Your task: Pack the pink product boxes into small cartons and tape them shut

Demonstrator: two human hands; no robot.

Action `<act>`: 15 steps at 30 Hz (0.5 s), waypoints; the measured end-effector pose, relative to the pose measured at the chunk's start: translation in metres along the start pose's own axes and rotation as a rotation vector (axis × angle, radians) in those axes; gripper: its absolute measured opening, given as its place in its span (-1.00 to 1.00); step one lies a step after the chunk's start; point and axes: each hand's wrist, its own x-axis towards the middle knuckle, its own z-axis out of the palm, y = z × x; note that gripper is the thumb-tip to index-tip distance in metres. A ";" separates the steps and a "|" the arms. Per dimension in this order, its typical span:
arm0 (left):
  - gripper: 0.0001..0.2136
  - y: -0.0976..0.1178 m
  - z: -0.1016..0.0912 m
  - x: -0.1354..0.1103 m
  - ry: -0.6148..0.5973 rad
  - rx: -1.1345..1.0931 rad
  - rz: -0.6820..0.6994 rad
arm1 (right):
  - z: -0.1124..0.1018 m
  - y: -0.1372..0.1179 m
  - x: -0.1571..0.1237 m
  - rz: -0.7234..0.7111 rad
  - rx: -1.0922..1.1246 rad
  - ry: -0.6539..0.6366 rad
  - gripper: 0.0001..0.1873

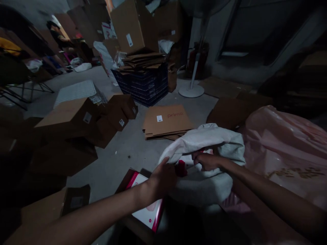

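A white woven sack (204,190) stands in front of me with its rim rolled back. My left hand (162,178) is closed on the near left part of that rim, thumb over the edge. Inside the sack's mouth is my right hand (206,161), its fingers closed at a white and red item (187,162); dim light hides exactly what they grip. Something dark red (181,168) shows between the hands. Below my left forearm lies a white and pink printed box (146,214), partly covered by the arm.
Flattened cardboard (166,122) is stacked on the floor ahead. Brown cartons (68,115) sit at left, and a blue crate (145,85) holds folded cardboard. A pink plastic bag (283,143) bulges at right. A fan stand (191,90) and two people (60,37) are farther back.
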 end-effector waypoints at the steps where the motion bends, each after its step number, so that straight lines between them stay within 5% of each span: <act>1: -0.73 0.001 0.001 -0.001 0.007 -0.006 0.007 | 0.003 -0.002 -0.005 -0.006 0.016 -0.015 -0.66; 5: -0.79 0.002 0.007 -0.003 0.093 -0.011 0.011 | -0.009 -0.021 -0.029 0.033 -0.026 0.020 -0.70; 10: -0.71 -0.013 0.023 -0.021 0.223 -0.206 -0.011 | -0.081 -0.039 -0.079 -0.068 -0.092 0.298 -0.77; 13: -0.40 -0.026 0.029 -0.061 0.438 -0.301 0.014 | -0.117 -0.051 -0.113 -0.022 0.154 0.608 -0.60; 15: -0.27 -0.030 0.035 -0.099 0.493 -0.300 -0.034 | -0.124 -0.068 -0.122 0.050 0.507 0.707 -0.48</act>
